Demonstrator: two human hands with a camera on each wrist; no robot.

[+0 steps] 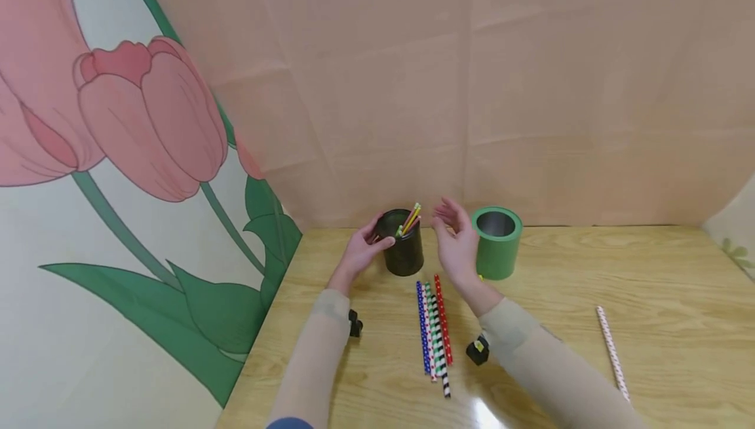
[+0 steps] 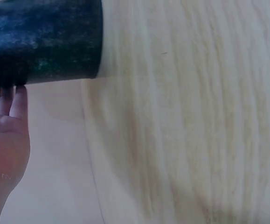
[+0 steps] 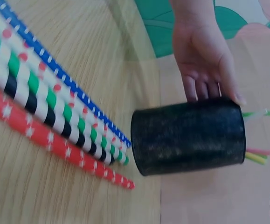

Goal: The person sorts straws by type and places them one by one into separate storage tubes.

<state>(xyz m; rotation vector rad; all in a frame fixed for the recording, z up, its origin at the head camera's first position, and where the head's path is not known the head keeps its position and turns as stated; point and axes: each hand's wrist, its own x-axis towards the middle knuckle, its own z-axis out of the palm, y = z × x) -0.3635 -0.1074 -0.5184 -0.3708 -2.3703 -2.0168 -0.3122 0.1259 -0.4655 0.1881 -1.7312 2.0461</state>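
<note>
My left hand point(image 1: 361, 250) holds a black pen cup point(image 1: 404, 257) near its rim, thumb on the front and fingers along the far left side. Thin yellow, pink and green sticks point(image 1: 411, 221) lean out of the cup's right side. In the right wrist view the same black cup point(image 3: 188, 137) shows side-on, with the left hand point(image 3: 202, 58) at its rim. My right hand point(image 1: 457, 245) is raised between the black cup and a green cup point(image 1: 500, 252), fingers loosely bent, nothing visible in it. Part of the green cup is hidden behind that hand.
Several patterned paper straws lie side by side in front of the black cup, among them a blue one point(image 1: 423, 331) and a red one point(image 1: 444, 324). Another pink-and-white straw point(image 1: 613, 354) lies apart on the right of the wooden table point(image 1: 666, 272). A cloth-covered wall stands behind.
</note>
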